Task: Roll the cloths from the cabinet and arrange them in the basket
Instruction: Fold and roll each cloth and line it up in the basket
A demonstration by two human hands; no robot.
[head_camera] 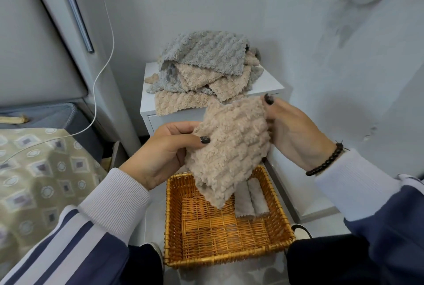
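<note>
Both hands around beige cloth

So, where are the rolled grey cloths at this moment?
In the head view, the rolled grey cloths lie side by side inside the wicker basket, against its right wall, partly behind the beige cloth.

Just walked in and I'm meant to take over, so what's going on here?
A person holds a beige cloth up with both hands, left hand and right hand, over a wicker basket. Two rolled grey cloths already lie in it. A pile of cloths waits on the white cabinet.
</note>
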